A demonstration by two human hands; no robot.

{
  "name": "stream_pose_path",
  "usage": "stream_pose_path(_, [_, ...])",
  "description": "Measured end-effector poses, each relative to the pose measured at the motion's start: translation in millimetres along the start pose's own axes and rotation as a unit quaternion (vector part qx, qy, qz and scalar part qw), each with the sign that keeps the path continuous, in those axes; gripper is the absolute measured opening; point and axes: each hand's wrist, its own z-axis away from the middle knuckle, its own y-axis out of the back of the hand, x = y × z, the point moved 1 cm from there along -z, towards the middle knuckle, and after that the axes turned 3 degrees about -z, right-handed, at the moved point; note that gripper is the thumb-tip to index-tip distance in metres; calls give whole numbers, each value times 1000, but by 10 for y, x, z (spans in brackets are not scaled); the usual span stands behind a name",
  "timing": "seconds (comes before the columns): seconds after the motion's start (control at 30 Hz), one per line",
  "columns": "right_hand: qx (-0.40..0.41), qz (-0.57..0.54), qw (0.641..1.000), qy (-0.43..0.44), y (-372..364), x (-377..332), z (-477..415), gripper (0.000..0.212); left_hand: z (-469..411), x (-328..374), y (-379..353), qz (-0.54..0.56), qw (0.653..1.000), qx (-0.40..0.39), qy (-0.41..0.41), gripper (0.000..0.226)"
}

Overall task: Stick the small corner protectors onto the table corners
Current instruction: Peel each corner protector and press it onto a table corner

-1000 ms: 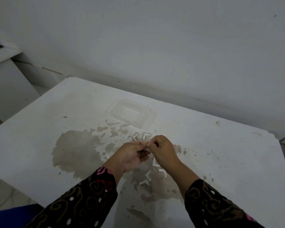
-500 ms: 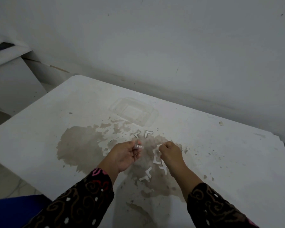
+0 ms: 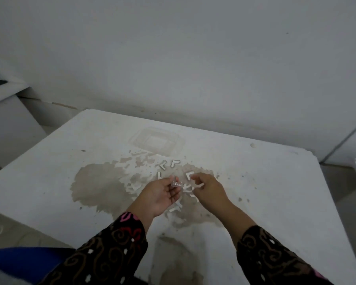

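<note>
Since a second earlier, when both hands met over one piece, the hands had drawn apart. The left hand [image 3: 158,194] lay palm-up above the table [image 3: 275,192], its fingers [image 3: 174,191] loosely curled and pinching a clear protector [image 3: 176,183] at the tips. The right hand [image 3: 209,189] sat just beside it at 3 o'clock, knuckles up, with thumb and forefinger closed on a thin white strip [image 3: 199,185]; what the strip was could not be told. Loose white protectors lay scattered on the table around the hands: two [image 3: 175,162] at 12 o'clock from the left fingertips, one [image 3: 159,175] at 10 o'clock, one [image 3: 188,175] just beyond the right thumb, and more [image 3: 176,206] between the wrists at 6 o'clock. They rested on a brownish stain [image 3: 99,182] where the white surface had worn away, spreading toward 9 o'clock. A clear tray [image 3: 155,140] stood farther off at 12 o'clock, apart from the pieces. Dark patterned sleeves [image 3: 115,247] covered both forearms. No protector was seen on any table corner.
</note>
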Motion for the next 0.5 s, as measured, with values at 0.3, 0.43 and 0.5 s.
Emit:
stream_pose_path(0.3, [69,-48,996,36,-42,-103,1052,28,659,-479,-248,-82,996,-46,6,22])
stream_pose_path(0.43, [82,-192,978,-9,136,12,1427,42,859,-656,-450,-134,989,-59,2,14])
stream_pose_path(0.5, [94,-211,973,-27,249,108,1560,42,946,-734,-589,-160,984,-74,4,11])
